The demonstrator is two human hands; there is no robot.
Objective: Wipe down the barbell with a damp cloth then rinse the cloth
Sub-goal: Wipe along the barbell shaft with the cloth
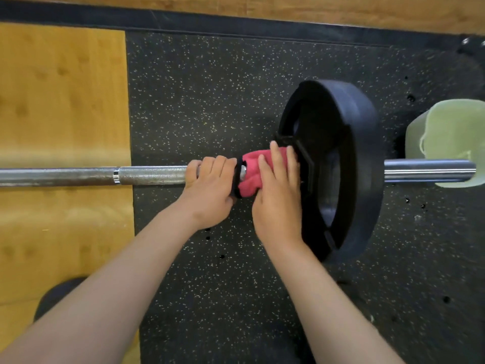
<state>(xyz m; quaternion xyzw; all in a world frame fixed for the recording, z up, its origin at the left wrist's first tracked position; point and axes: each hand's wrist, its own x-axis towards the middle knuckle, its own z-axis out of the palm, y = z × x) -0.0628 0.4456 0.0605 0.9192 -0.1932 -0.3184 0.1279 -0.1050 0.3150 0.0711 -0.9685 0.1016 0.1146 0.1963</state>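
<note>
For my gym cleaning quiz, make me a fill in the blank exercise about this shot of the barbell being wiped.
1. The right hand wraps a ____ cloth round the barbell.
2. The left hand grips the barbell on the cloth's ____ side.
3. The weight plate on the barbell is ____ in colour.
4. Beside the barbell's right end sits a pale ____ container.
Missing words: pink; left; black; green.

- Long steel knurled barbell point(147, 175): laid horizontal on floor, black plate at rt end.
- Pink fabric cloth point(253, 166): wrapped round shaft, just beside plate.
</note>
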